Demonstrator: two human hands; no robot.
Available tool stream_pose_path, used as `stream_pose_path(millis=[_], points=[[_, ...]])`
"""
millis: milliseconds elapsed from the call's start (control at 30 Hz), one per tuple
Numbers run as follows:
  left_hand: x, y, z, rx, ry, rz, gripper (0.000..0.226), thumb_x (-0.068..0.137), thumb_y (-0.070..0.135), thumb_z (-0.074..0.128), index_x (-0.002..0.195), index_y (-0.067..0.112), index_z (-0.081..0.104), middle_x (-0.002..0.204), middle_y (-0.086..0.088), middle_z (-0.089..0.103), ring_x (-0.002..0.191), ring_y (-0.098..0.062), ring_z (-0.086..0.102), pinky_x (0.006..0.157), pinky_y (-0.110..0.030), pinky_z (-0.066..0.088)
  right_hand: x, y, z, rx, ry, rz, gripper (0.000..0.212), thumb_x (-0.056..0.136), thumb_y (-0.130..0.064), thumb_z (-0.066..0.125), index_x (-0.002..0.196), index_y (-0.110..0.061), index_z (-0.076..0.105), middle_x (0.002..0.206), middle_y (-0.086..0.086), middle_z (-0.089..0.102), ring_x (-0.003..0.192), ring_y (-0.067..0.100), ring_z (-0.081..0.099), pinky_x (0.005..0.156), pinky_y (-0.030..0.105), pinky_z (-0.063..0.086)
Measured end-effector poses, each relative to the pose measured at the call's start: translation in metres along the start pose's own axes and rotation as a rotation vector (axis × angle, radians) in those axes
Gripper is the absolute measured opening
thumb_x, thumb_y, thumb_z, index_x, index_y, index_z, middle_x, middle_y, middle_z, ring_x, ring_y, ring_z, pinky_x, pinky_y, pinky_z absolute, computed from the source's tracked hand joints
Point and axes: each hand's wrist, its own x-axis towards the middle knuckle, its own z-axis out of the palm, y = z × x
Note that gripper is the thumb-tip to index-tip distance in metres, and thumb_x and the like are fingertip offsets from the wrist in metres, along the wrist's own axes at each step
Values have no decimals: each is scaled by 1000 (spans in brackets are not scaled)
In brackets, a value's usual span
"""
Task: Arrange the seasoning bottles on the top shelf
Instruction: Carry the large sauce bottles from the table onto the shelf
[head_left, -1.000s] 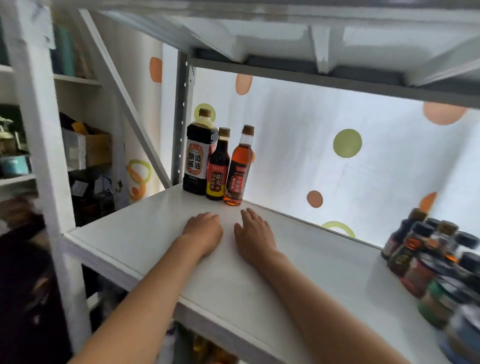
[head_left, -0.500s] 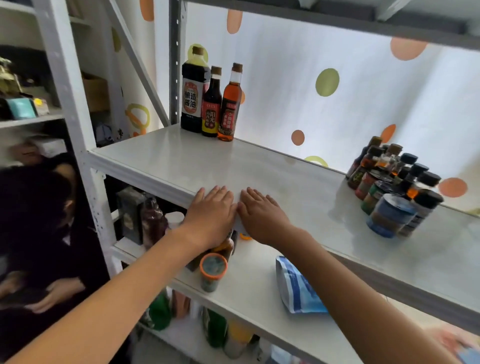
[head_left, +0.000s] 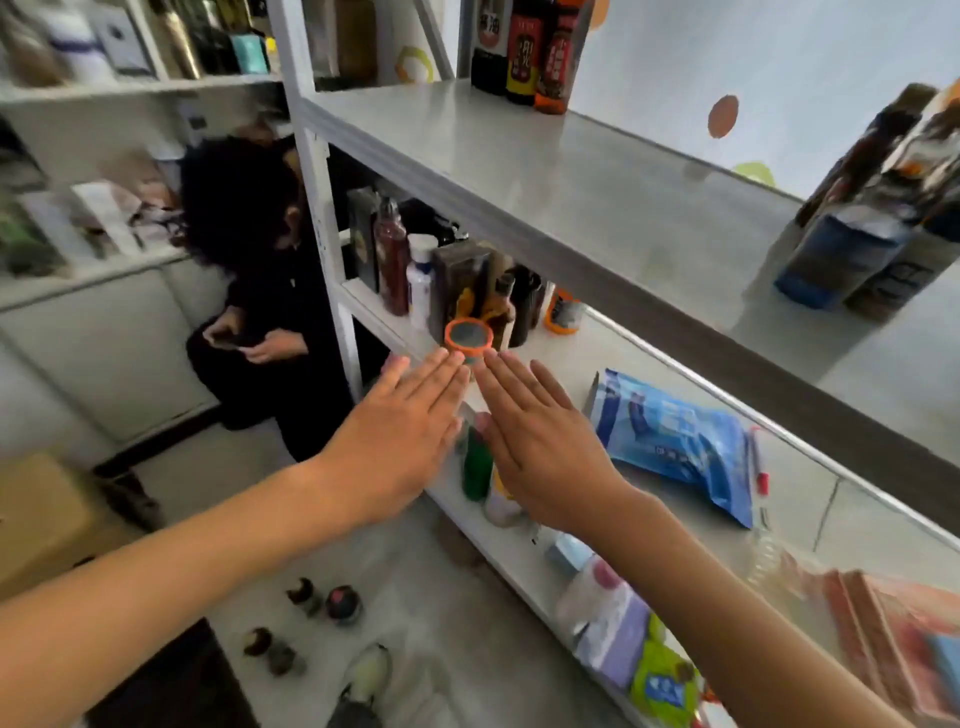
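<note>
Both hands hung flat and empty in front of the rack, below the top shelf: the left hand and right hand lay side by side, palms down, fingers straight and held close together, gripping nothing. Their tips reached toward an orange-rimmed jar at the front edge of the lower shelf — near it, though contact could not be told. On the top shelf, three tall sauce bottles stood upright in a tight row at the back left corner, touching or nearly so. Well apart from them, at the far right, a blurred cluster of small jars crowded together, with a blue-bodied one at the front. Judged from that, the tall bottles looked placed while the right-hand cluster looked unsorted — most of the arranging seemed left to do. More bottles stood on the lower shelf beside a blue packet, and whether they belonged above could not be told.
</note>
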Motion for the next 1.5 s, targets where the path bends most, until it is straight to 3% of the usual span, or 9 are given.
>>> stream_pose_path(millis=[100,233,433,600,833,1067,1267,1500], points=[[-56,42,8,-43,-49,-93,56,96,30,28,137,-3,47,142,-20,49,133,-33,46,105,-53,41,-43,-16,20,48,-95,-122,62,103,-43,4,158,-15,10,166,3,6,153,13,-4,123,31,-10],[-135,91,1,-95,-81,-222,55,97,30,28,138,-3,48,143,-19,48,134,-32,45,105,-52,41,-88,-46,40,123,-177,-273,62,104,-43,8,159,-16,12,166,1,6,153,12,-4,124,31,-8],[-247,132,-16,-110,-175,-483,57,101,32,20,147,2,35,152,-16,35,144,-28,28,114,-48,30,-121,-122,76,265,-159,-570,55,105,-32,25,155,-8,29,162,9,26,153,17,14,125,36,9],[-344,150,-39,-10,-157,-728,54,98,30,29,143,4,44,148,-15,43,141,-26,36,111,-48,36,-144,-210,89,284,-179,-793,54,107,-31,24,156,-9,27,163,9,24,153,17,13,125,38,12],[-499,201,-83,35,-144,-1092,55,100,31,31,148,5,31,154,-13,32,146,-25,24,116,-48,27,-211,-348,89,276,-223,-1089,55,107,-35,24,157,-11,25,164,7,21,153,13,8,125,31,3],[-661,278,-140,85,-116,-1483,55,99,30,28,145,2,37,152,-14,37,143,-27,31,112,-50,33,-317,-496,88,293,-272,-1367,57,106,-37,20,157,-10,24,164,6,19,153,11,5,124,29,0],[-777,325,-177,78,-42,-1773,63,98,38,7,153,7,16,161,-8,16,149,-20,9,121,-41,11,-397,-612,93,318,-302,-1578,57,106,-35,23,155,-8,28,162,10,25,152,17,13,124,28,-1],[-881,344,-202,101,60,-2046,59,102,39,10,155,12,8,163,-4,6,150,-15,-3,122,-35,1,-445,-731,109,346,-374,-1711,55,108,-33,26,158,-11,21,165,6,16,153,13,6,123,25,-5]])
